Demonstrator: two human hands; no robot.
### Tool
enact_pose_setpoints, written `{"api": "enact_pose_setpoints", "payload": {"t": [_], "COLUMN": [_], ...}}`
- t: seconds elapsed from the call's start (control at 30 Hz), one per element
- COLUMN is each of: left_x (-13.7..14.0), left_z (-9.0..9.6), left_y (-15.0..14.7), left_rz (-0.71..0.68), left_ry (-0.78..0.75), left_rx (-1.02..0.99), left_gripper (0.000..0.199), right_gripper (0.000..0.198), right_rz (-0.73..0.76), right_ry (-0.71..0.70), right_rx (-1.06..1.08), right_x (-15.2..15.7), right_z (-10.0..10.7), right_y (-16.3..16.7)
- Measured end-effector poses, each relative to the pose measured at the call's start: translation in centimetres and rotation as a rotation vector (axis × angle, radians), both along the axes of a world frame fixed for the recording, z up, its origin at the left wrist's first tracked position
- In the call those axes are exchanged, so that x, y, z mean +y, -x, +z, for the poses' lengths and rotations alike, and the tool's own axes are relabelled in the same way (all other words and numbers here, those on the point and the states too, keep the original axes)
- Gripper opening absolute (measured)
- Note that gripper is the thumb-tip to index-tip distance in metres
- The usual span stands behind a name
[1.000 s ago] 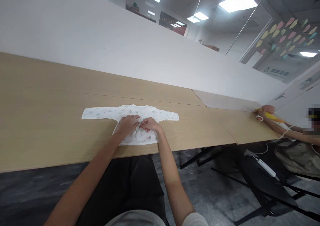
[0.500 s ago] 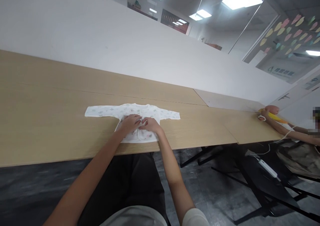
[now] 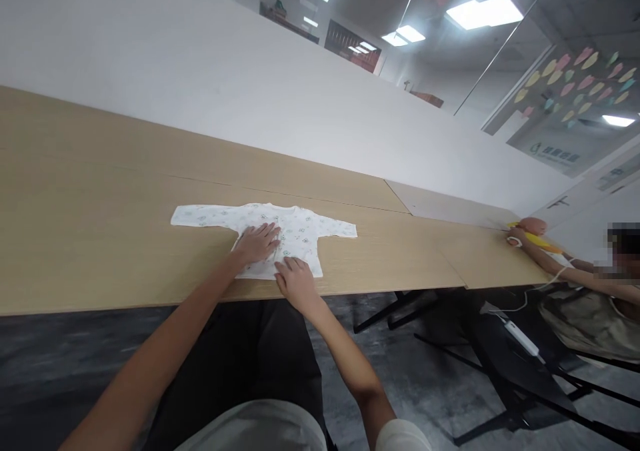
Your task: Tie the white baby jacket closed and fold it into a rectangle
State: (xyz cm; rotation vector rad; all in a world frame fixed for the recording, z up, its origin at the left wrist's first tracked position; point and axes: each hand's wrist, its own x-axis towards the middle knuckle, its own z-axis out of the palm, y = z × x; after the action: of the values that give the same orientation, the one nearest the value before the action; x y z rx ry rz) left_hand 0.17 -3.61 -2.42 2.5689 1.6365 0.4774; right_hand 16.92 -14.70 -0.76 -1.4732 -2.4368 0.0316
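A white long-sleeved baby shirt [image 3: 303,231] with a small print lies spread on the table, collar away from me and both sleeves out to the sides. My left hand [image 3: 257,243] rests flat on the shirt's left front, fingers spread and pointing toward its centre. Lower down, near the bottom hem, my right hand [image 3: 296,281] lies on the fabric with fingers slightly bent and apart. Part of the shirt's lower front is hidden under both hands.
The wooden table [image 3: 100,238] runs along a white wall [image 3: 250,104]. At the far right, another person's hand [image 3: 517,234] is beside a doll [image 3: 533,225] with yellow cloth. Black chairs [image 3: 520,371] and a white power strip [image 3: 523,341] are below the table.
My right hand has moved down from the middle of the shirt to near its hem. My left hand has flattened and spread on the front. The shirt's front now lies smoother.
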Motion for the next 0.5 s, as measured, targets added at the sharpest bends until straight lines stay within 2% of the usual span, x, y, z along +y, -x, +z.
{"api": "enact_pose_setpoints", "payload": {"t": [0.23, 0.5], "left_x": [-2.2, -5.2], "left_z": [0.1, -0.2], "left_y": [1.8, 2.6], "left_rz": [-0.068, -0.087], "left_ry": [0.027, -0.021], "left_rx": [0.034, 0.010], "left_gripper": [0.049, 0.049], "right_gripper": [0.023, 0.030], "right_rz": [0.035, 0.034], "right_ry": [-0.035, -0.108], "right_rx": [0.085, 0.032], "right_x": [-0.3, -0.5], "right_z": [-0.8, -0.8], "right_y": [-0.3, 0.1]}}
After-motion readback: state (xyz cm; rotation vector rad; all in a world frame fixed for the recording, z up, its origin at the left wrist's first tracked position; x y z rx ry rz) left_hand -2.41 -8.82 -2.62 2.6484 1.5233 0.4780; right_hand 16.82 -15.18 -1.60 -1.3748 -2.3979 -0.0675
